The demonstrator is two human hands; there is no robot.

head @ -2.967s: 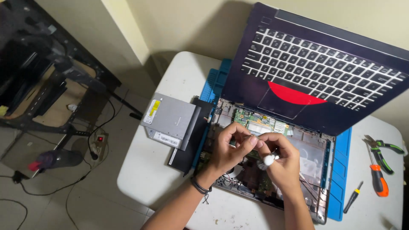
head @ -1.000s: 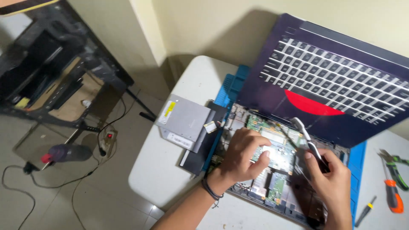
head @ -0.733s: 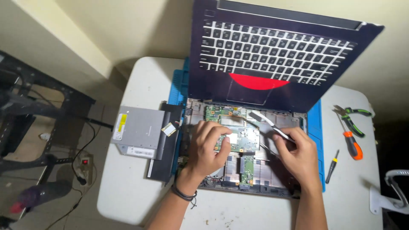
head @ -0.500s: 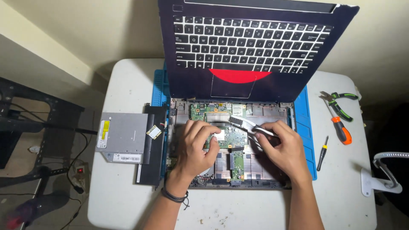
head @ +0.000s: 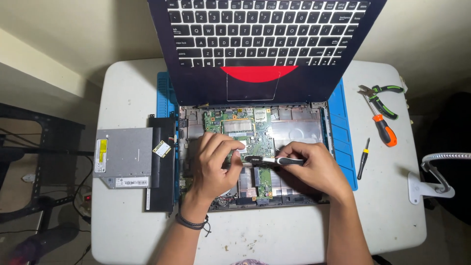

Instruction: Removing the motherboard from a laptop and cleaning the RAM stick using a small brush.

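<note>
Fingers of your right hand (head: pixel 314 169) pinched the light tool (head: pixel 274 160) — its tip at nine o'clock on the fragile board (head: pixel 245 130); left hand (head: pixel 213 164) fingers curled, pressing beside it.

Single view, worn on my head: it looks almost straight down onto the white table (head: pixel 122 98), which fills most of the frame, with floor showing along the left edge and the wall across the top. Range is close, about arm's reach: my left hand (head: pixel 213 167) and right hand (head: pixel 314 169) sit at frame centre over the opened laptop base (head: pixel 294 132), forearms entering from the bottom edge, the raised keyboard panel (head: pixel 265 44) cut off at the top. No second view; nothing shared.
</note>
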